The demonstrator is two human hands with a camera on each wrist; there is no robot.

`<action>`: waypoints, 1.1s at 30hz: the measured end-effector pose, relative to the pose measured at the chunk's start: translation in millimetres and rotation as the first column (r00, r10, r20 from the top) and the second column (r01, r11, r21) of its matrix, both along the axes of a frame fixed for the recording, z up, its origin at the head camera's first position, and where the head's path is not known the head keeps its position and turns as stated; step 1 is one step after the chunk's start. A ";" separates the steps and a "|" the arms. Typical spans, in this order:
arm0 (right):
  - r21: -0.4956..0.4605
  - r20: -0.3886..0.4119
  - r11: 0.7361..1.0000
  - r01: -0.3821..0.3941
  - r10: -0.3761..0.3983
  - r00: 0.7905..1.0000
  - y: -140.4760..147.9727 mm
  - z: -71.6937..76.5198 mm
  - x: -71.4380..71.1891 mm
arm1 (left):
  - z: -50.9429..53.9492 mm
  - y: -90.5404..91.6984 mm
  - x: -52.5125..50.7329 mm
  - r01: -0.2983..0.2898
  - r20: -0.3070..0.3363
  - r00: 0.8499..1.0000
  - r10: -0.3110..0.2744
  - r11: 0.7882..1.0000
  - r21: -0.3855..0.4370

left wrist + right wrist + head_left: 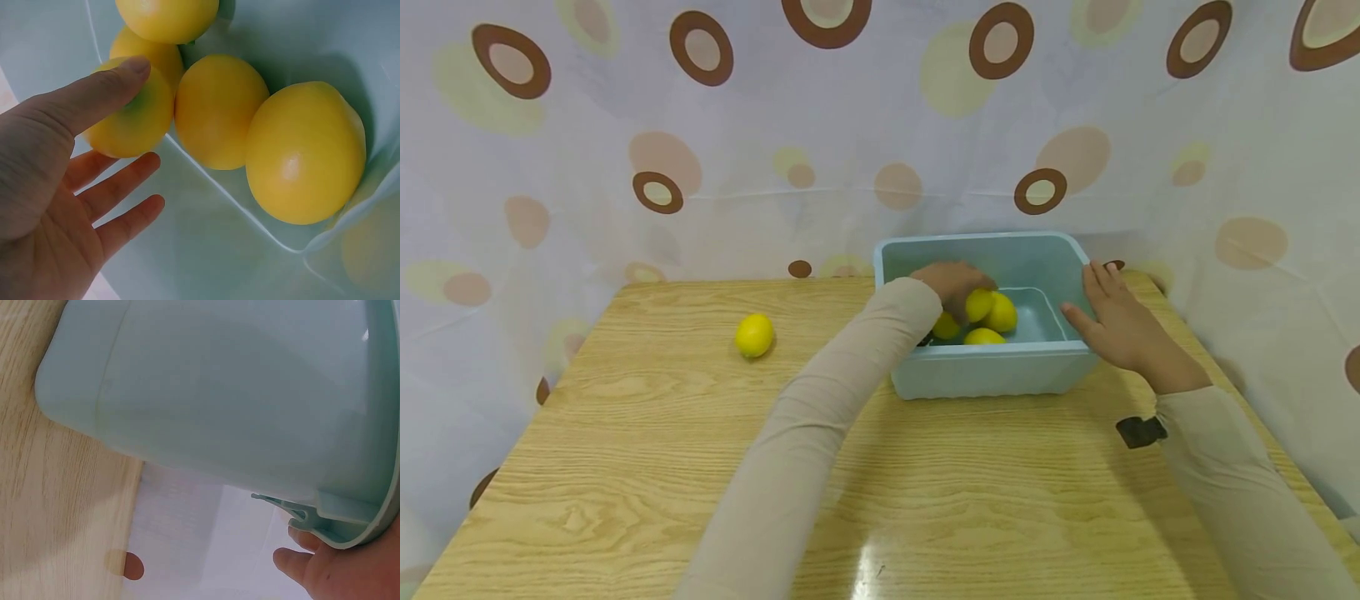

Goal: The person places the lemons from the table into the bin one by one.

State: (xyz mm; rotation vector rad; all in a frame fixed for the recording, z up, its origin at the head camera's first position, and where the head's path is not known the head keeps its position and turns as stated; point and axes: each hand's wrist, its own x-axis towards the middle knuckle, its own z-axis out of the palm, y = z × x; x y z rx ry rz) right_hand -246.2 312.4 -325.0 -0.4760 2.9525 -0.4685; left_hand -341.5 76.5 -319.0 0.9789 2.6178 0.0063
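Note:
A light blue plastic bin (1000, 371) stands at the back of the table with several yellow lemons (1002, 312) inside. My left hand (957, 283) reaches down into it from the left. In the left wrist view its thumb lies across a lemon (128, 115) and pinches it, while the other fingers spread partly behind. More lemons (306, 153) lie beside that one. At the bin's right side my right hand (1112, 321) holds the rim, thumb over the inside. Two of its fingertips (290, 562) show outside the rim in the right wrist view.
A single lemon (754, 335) lies on the wooden table (647, 433), left of the bin. Behind the table hangs a patterned curtain (737, 150), which also runs along both sides. A black strap piece (1141, 432) shows at the right wrist.

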 end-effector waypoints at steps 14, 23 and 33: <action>0.007 -0.004 1.000 0.000 0.000 1.000 2.2 -1.2 -1.8 | 3.7 -1.4 2.4 -0.070 0.094 0.993 0.069 0.997 0.012; 0.010 0.004 1.000 0.005 -0.005 1.000 2.7 -2.5 -1.5 | 1.8 -1.9 0.9 -0.046 0.092 0.995 0.046 0.999 -0.001; 0.012 0.006 1.000 0.009 -0.009 1.000 0.9 -1.0 -0.9 | -0.5 -0.6 -1.2 -0.018 0.100 0.995 0.022 0.999 -0.039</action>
